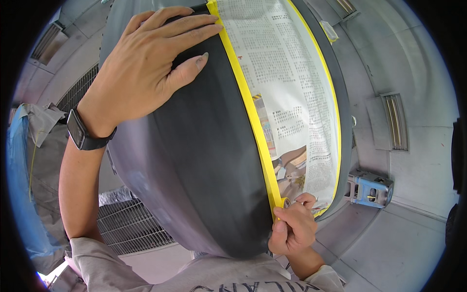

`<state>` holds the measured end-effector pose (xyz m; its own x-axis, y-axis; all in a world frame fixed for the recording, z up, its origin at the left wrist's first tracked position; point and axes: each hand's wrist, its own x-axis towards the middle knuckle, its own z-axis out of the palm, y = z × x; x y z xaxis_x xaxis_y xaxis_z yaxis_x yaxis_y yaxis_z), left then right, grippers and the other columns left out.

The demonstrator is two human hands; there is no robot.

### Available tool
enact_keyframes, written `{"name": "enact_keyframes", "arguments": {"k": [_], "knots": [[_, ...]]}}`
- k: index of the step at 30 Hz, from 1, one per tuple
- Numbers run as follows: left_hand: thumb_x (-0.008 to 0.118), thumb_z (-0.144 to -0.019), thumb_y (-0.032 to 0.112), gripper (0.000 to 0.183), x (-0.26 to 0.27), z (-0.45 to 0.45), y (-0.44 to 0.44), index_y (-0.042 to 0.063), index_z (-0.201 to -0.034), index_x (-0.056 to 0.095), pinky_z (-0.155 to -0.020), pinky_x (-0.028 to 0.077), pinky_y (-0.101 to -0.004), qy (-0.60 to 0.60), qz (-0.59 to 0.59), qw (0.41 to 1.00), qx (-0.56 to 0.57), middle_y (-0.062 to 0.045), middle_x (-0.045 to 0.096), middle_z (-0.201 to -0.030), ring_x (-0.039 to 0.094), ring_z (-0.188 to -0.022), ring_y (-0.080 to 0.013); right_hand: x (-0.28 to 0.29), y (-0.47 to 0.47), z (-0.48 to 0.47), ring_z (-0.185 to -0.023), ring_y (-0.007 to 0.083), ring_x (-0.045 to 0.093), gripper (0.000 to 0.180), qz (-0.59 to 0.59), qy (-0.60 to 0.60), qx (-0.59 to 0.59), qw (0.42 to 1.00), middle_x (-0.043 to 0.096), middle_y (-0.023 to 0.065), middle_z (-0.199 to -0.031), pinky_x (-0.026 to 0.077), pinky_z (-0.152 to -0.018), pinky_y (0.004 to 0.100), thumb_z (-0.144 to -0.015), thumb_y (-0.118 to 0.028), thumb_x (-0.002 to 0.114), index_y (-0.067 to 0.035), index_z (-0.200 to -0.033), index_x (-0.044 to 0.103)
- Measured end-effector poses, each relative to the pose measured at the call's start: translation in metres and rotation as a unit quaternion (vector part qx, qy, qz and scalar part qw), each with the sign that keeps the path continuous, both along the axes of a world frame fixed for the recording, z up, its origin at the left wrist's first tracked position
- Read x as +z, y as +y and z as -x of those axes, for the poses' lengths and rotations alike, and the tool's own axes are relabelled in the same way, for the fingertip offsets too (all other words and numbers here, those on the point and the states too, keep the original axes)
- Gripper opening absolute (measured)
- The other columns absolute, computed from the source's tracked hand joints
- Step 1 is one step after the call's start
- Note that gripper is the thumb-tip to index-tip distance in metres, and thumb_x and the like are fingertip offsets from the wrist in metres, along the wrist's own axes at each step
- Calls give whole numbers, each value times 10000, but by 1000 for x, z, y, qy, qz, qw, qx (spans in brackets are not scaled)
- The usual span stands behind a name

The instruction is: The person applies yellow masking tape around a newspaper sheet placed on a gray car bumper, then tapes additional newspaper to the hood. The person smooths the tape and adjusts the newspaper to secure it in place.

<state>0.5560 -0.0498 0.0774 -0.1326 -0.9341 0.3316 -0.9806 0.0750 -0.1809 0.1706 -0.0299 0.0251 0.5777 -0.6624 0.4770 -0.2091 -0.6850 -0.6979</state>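
Note:
A large curved panel, dark matte in the middle, lies before me; it looks like a vehicle body part. Printed newspaper sheets cover its right portion. Along their left edge runs a strip of yellow masking tape. My left hand is spread over the panel's far end, fingertips on the tape strip, thumb held apart. At the near end, my right hand pinches a roll of yellow masking tape, mostly hidden by the fingers. The strip runs down to this roll.
A blue and grey step stool stands on the floor to the right. Floor grating shows at lower left. Blue plastic sheeting hangs at far left. Light fixtures are set in the grey wall. More yellow tape borders the newspaper's right side.

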Motion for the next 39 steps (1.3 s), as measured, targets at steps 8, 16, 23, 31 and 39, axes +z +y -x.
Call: {"name": "enact_keyframes", "arguments": {"k": [8,16,23,31,39], "knots": [[486,-1096,419,538,0,20,10,180,-1556,627,-1304,253,-553,23,-1,1000,-10,-63,571,-1640,425,-1572,-341,1,-2,-3,-532,135,498,253,28,23,1,999,576,-52,-601,407,-805,389,-814,-44,682,-49,-1019,831],[566,-961,384,629,1,62,48,137,-1536,624,-1246,301,-584,96,-52,993,-39,-67,588,-1619,462,-1519,-396,-1,-1,-6,-534,128,489,323,39,13,-9,999,552,-66,-601,406,-792,377,-777,-13,664,-63,-1048,831],[612,-894,350,627,3,103,70,159,-1489,667,-1238,320,-580,137,-80,986,-45,-44,571,-1632,475,-1508,-380,-4,0,-5,-542,139,493,351,44,21,-3,999,520,-68,-597,408,-803,373,-777,8,677,-61,-1087,823],[620,-892,309,614,4,114,75,160,-1486,672,-1256,305,-561,102,-72,991,-47,-60,592,-1608,468,-1519,-375,23,13,22,-526,139,520,385,55,43,1,998,618,-41,-637,429,-847,385,-832,28,686,-12,-1196,807],[525,-953,366,618,-5,109,74,174,-1529,637,-1295,248,-582,62,-62,994,-59,-65,579,-1625,432,-1557,-380,-3,59,76,-562,117,472,503,153,247,-43,956,519,-61,-625,421,-904,351,-837,-4,680,-27,-1330,774]]}}
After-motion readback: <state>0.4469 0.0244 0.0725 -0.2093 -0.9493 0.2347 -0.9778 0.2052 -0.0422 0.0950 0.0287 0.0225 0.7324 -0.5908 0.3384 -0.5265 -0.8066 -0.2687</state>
